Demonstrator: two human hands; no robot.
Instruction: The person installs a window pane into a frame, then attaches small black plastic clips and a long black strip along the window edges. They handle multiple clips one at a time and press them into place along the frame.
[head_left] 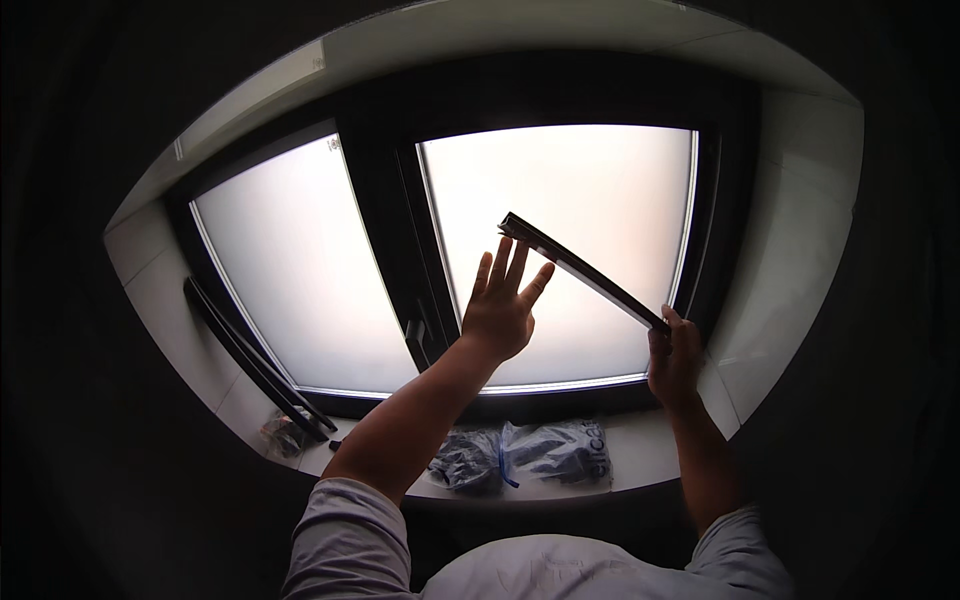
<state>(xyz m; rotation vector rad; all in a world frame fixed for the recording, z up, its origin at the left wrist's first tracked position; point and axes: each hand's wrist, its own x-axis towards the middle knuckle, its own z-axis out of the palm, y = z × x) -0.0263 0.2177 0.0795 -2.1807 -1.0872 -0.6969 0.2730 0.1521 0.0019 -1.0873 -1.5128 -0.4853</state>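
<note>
A long dark channel-shaped strip (585, 272) slants across the bright right window pane, its upper end to the left and its lower end to the right. My right hand (677, 357) is closed around the lower end. Just beneath the upper end, my left hand (505, 305) is raised with its fingers stretched and spread; the fingertips meet the strip's underside or lie right behind it, I cannot tell which. Behind both hands stands a dark-framed window (380, 210) with frosted panes. Its handle (416, 335) shows beside my left forearm.
More long dark strips (255, 355) lean against the left wall, their feet on the sill (645, 450). Two clear plastic bags with dark contents (555, 450) lie on the sill between my arms. A smaller clear bag (288, 432) sits at the left. Tiled side walls (790, 250) enclose the window.
</note>
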